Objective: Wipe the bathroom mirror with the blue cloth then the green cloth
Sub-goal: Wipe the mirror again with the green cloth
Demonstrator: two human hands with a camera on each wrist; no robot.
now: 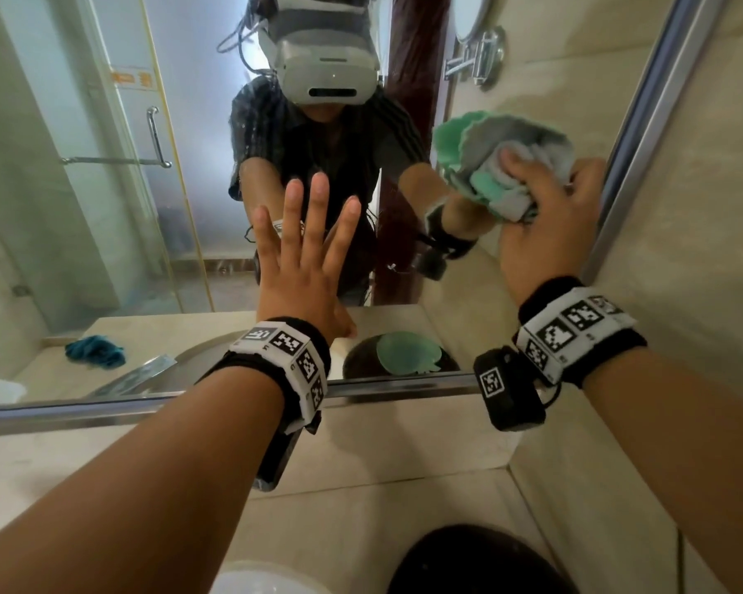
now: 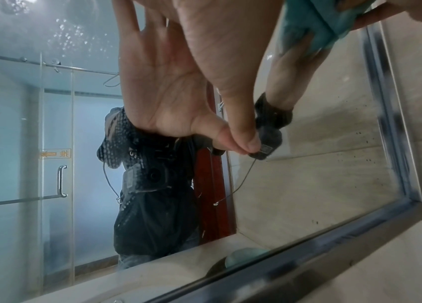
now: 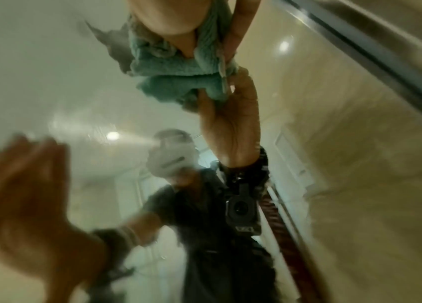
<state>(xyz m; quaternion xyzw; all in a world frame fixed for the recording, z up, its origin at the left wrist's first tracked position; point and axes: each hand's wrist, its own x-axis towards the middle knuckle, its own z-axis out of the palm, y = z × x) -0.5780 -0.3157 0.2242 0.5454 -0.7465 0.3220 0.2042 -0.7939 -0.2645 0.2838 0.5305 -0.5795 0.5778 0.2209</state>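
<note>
Mirror, head view: bathroom mirror [image 1: 104, 207] fills the upper frame; its metal frame [image 1: 644, 122] runs up the right side and along the bottom, above the stone table [image 1: 404, 486].
Right hand, head view: right hand [image 1: 545, 220] grips the bunched green cloth [image 1: 502, 165] against the glass, just beside the right frame edge, fingers curled round it.
Left hand, head view: left hand [image 1: 305, 259] lies flat on the glass near the middle, fingers straight and slightly spread.
Open room, head view: glass left of the flat hand is free as far as the picture edge.
Blue cloth, head view: blue cloth [image 1: 95, 351] appears only as a reflection, crumpled on the table at lower left.
Writing, head view: an orange sign [image 1: 131, 79] reflected on the shower door, too small to read; black-and-white square codes on both wristbands.
Left wrist view: palm of the left hand [image 2: 230, 51] at the glass; frame corner [image 2: 412, 201] at lower right; water droplets at upper left; the reflected orange sign [image 2: 55, 153] carries mirrored characters.
Right wrist view: blurred; fingers [image 3: 233, 26] pinch the green cloth [image 3: 176, 82] at the glass, near the frame edge [image 3: 360, 51].
</note>
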